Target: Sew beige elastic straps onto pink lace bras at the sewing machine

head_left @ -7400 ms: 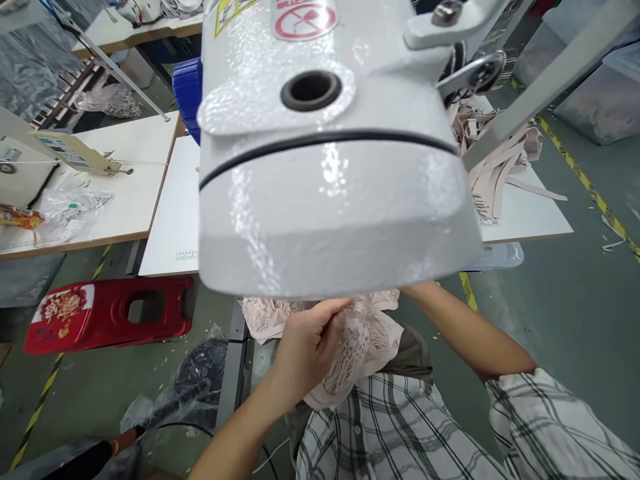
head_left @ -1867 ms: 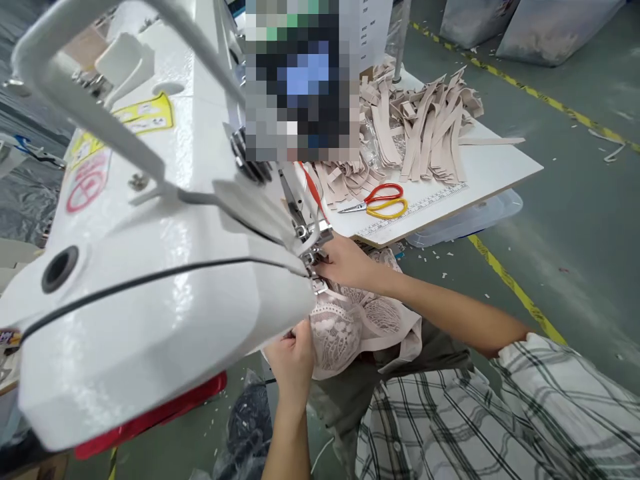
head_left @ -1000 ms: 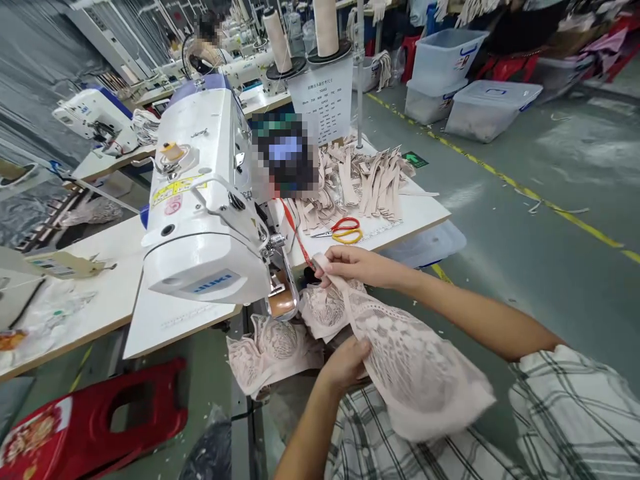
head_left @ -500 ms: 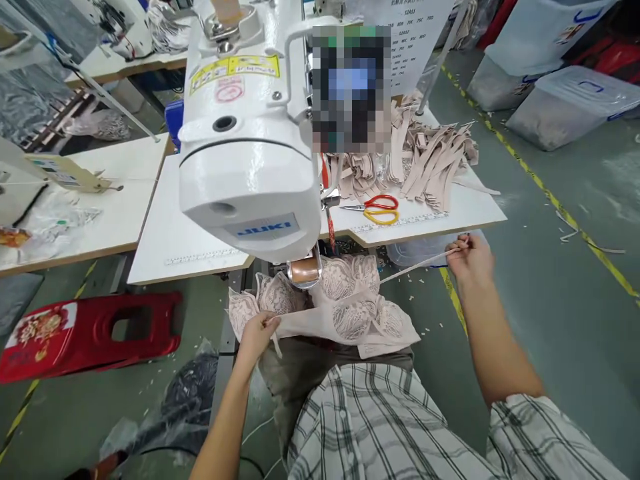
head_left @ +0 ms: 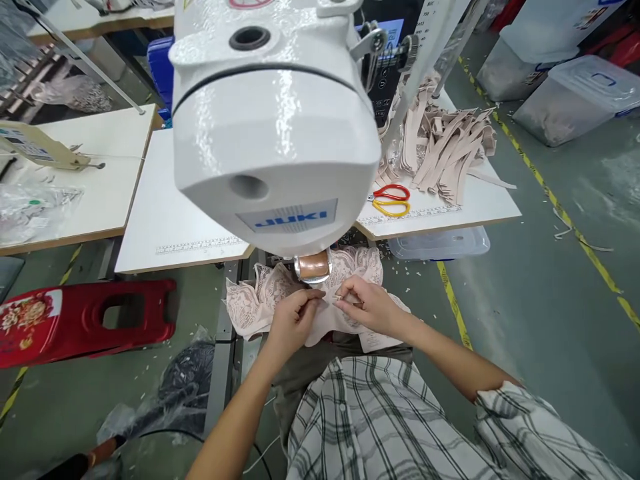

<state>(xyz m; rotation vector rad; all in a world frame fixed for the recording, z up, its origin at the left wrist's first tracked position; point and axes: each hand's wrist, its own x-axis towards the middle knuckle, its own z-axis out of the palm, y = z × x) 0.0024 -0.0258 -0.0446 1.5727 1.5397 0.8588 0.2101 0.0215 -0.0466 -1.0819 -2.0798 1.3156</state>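
A pale pink lace bra (head_left: 357, 263) lies across my lap, just under the sewing machine's head (head_left: 280, 147). Another set of lace cups (head_left: 250, 307) spreads to the left of it. My left hand (head_left: 293, 320) is closed, thumb and forefinger pinching the bra's smooth band. Close by on the right, my right hand (head_left: 370, 305) is closed in a pinch with a small pale strip end at its fingertips. The two hands' fingertips are nearly together, just in front of the copper-coloured machine part (head_left: 313, 265). The machine's needle area is hidden behind its head.
Red-and-yellow thread scissors (head_left: 391, 200) lie on the white tabletop (head_left: 440, 223), before a heap of beige fabric strips (head_left: 445, 153). A red stool (head_left: 90, 320) stands at left. Lidded plastic boxes (head_left: 575, 100) sit on the floor at right.
My right hand has come in from far right, where it held a thin strip stretched out, to the bra's middle. My left hand has moved right and up. The view has shifted closer to the machine.
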